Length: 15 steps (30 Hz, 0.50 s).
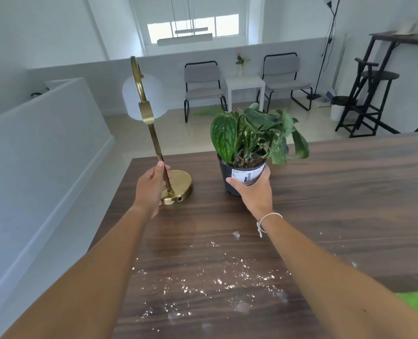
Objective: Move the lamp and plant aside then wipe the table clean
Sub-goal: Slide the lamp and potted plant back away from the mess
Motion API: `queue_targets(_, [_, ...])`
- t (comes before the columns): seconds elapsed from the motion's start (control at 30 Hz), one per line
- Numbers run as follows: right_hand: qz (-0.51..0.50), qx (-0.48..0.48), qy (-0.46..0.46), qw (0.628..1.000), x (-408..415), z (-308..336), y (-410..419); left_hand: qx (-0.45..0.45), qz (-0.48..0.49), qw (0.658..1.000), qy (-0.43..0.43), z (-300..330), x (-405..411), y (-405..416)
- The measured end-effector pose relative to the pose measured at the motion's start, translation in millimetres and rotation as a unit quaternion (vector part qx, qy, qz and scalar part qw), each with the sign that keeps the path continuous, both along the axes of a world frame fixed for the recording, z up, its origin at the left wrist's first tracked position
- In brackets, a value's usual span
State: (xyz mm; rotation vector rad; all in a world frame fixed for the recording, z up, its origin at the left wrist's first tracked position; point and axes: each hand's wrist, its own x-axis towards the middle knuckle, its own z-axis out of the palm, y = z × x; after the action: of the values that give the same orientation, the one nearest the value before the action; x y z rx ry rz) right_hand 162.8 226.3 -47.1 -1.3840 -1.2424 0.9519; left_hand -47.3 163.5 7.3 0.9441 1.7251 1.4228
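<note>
On the dark wood table [337, 187], your left hand [151, 187] is closed around the brass lamp [154, 133] low on its stem, just above the round base near the left edge. Your right hand [254, 189] wraps the potted plant [249, 140] at its grey pot, just beside the lamp. White crumbs [217, 277] lie scattered nearer you.

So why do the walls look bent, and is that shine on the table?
Head view: the wide lens bows the left wall and table edge; window light leaves a pale sheen near the crumbs; the lamp and plant stay fairly sharp.
</note>
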Motion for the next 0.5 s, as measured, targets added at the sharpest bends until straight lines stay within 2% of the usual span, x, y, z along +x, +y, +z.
queue_targets(0.33, [0.000,0.046,-0.005,0.999,-10.8,3.6,29.9,0.015,0.023,1.000,-0.010,1.6,-14.6,42.2])
queue_targets(0.5, [-0.013,0.036,-0.020,0.999,-23.4,-4.7,53.1,0.012,0.006,1.000,-0.012,-10.5,-28.2,65.6])
